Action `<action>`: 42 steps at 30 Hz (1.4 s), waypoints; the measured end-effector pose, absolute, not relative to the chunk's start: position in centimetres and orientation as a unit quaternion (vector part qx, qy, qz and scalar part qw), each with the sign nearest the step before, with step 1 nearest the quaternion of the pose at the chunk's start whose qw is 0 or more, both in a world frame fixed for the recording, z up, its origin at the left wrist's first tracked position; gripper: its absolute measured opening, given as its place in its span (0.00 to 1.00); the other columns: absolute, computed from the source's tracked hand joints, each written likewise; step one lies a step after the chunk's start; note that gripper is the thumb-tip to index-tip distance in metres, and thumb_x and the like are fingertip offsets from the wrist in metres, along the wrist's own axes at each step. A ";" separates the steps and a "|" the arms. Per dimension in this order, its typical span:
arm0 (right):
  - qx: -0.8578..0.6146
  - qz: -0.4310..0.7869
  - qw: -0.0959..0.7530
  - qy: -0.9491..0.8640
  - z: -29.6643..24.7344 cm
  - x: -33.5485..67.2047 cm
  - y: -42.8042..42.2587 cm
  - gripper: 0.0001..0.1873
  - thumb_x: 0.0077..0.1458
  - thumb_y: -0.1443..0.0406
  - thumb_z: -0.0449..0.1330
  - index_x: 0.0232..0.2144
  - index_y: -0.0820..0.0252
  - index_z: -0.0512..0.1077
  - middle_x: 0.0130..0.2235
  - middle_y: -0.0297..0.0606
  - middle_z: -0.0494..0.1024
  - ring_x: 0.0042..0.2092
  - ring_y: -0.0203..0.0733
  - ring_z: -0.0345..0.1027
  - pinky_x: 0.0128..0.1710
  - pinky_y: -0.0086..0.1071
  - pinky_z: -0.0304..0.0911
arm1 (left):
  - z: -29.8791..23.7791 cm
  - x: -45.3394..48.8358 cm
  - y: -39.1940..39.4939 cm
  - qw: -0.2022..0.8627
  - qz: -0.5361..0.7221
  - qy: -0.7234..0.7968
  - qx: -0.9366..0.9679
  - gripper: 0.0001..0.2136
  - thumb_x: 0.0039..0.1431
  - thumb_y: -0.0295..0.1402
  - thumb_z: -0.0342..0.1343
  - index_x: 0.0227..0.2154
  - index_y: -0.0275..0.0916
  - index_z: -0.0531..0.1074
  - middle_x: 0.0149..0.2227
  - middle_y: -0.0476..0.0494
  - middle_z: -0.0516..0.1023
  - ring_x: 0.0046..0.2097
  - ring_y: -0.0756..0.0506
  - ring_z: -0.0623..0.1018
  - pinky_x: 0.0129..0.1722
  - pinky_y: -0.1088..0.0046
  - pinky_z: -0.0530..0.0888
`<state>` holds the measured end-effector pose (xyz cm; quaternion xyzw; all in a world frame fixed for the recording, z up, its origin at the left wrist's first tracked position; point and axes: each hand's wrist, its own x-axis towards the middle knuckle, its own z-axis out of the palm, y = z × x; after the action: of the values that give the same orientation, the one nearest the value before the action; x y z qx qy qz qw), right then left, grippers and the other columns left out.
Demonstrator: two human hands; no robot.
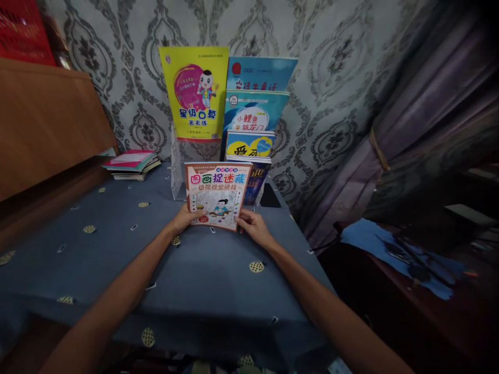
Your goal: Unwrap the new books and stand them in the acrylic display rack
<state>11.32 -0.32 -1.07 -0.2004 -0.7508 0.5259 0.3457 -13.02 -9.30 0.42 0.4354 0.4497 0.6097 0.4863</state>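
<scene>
Left hand and right hand pinch the brown picture book by its low side edges. It looks light, bendy, maybe slippery — so both edges seem good holds. It's between the hands — above the counter, near side of the clear rack.

Counter under dark-blue patterned cloth, bearing: one clear plastic book rack; to its left, one stack of thin pink-topped books; right, one flat black rectangular object.
</scene>
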 end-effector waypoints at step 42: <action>-0.224 0.503 0.430 -0.716 -0.8 11.1 -0.6 0.22 0.54 0.46 0.63 0.42 0.56 0.77 0.38 0.42 0.82 0.36 0.47 0.76 0.38 0.41 0.75 | 1.0 -12.4 -9.1 0.441 0.674 0.474 0.354 0.19 0.31 0.32 0.62 0.34 0.37 0.79 0.33 0.42 0.85 0.40 0.34 0.83 0.42 0.58 0.79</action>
<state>11.13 -0.63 -0.76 -0.2236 -0.7156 0.5026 0.4305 -12.36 -9.13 0.98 0.3543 0.4743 0.6742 0.4414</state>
